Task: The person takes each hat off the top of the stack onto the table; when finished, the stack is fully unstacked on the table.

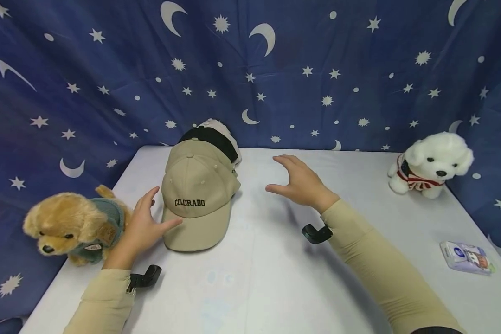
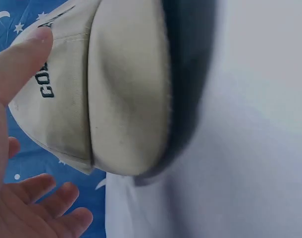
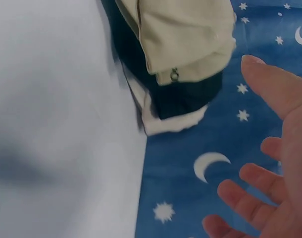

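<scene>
A beige baseball cap lettered COLORADO lies at the front of a nested row of caps, its brim toward me. Behind it show part of a black cap and a white cap. At the beige cap's left side is my left hand, fingers spread and thumb over the brim edge; whether it touches cannot be told. My right hand hovers to the right of the caps, apart from them, thumb and fingers parted around nothing. In the right wrist view, the beige cap's back strap shows.
A tan plush dog in a teal garment stands at the table's left edge, close to my left forearm. At the back right sits a white plush dog. A small tissue pack lies near the right edge. Behind the white table hangs a blue starry cloth.
</scene>
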Motion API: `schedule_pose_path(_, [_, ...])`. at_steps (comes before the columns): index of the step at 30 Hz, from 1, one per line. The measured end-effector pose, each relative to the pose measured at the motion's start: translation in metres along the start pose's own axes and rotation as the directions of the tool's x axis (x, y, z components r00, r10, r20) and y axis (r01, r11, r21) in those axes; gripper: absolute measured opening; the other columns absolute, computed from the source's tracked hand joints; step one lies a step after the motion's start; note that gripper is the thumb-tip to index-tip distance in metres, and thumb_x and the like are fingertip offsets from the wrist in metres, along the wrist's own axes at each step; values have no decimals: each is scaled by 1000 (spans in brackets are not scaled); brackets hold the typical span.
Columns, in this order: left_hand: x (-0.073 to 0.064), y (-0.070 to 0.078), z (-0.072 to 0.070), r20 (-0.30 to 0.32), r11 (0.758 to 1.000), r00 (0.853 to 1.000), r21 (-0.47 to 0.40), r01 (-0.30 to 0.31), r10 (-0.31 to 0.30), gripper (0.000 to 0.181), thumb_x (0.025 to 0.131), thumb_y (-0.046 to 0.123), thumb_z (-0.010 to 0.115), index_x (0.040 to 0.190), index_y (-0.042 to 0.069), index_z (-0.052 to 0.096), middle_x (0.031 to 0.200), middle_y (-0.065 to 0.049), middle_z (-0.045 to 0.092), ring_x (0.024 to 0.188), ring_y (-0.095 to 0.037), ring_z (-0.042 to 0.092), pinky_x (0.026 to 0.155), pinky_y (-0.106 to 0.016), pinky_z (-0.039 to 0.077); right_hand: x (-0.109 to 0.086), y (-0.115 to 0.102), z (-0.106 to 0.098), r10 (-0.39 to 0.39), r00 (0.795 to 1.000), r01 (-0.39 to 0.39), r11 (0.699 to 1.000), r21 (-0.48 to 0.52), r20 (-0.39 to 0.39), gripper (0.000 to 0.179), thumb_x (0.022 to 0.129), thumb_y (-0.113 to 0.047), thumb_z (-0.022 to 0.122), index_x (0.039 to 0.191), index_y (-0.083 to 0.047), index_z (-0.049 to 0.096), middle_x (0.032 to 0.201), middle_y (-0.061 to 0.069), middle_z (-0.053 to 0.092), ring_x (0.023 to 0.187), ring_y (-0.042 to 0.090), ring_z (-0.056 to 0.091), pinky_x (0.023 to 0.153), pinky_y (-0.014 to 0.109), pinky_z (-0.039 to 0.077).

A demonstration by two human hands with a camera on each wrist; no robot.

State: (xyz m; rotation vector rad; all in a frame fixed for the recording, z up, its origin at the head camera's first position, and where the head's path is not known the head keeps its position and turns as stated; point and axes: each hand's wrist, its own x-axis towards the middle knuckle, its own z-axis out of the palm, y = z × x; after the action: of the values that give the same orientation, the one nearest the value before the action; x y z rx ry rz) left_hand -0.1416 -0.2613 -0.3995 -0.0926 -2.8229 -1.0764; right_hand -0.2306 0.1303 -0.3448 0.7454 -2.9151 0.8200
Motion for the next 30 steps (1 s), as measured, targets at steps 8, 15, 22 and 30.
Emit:
schedule_pose_path(8, [-7, -6, 0, 77, 995, 993, -44, 94, -90, 107, 84, 38, 82, 157, -1, 16, 152, -36, 26, 136, -52, 33, 106, -65, 31, 21, -14, 25, -59, 998, 56, 996, 72, 36, 83, 87, -43, 77, 151, -5, 40, 153, 13, 41, 140, 28, 38, 113, 43, 32])
schedule_pose_path(15, [-13, -12, 2, 147, 988, 982, -82, 131, -118, 109, 84, 38, 82, 157, -4, 13, 152, -37, 27, 138, -54, 30, 109, -64, 28, 34, -28, 46, -100, 994, 94, 990, 105, 51, 83, 87, -42, 78, 151, -5, 41, 152, 12, 44, 140, 27, 39, 114, 41, 31])
schedule_pose_path(22, [-16, -18, 5, 195, 989, 975, -76, 125, -109, 110, 84, 40, 82, 157, -4, 11, 150, -36, 31, 139, -52, 29, 109, -64, 27, 45, -46, 58, -131, 988, 117, 979, 164, 77, 83, 86, -37, 80, 151, -5, 40, 151, 12, 45, 139, 26, 40, 114, 38, 31])
schedule_pose_path(30, [-15, -19, 6, 231, 988, 967, -84, 129, -107, 108, 86, 40, 80, 158, -2, 10, 149, -38, 33, 138, -53, 29, 108, -67, 26, 56, -59, 72, -165, 982, 143, 967, 209, 88, 84, 86, -33, 80, 153, -4, 37, 153, 13, 42, 141, 26, 38, 115, 34, 29])
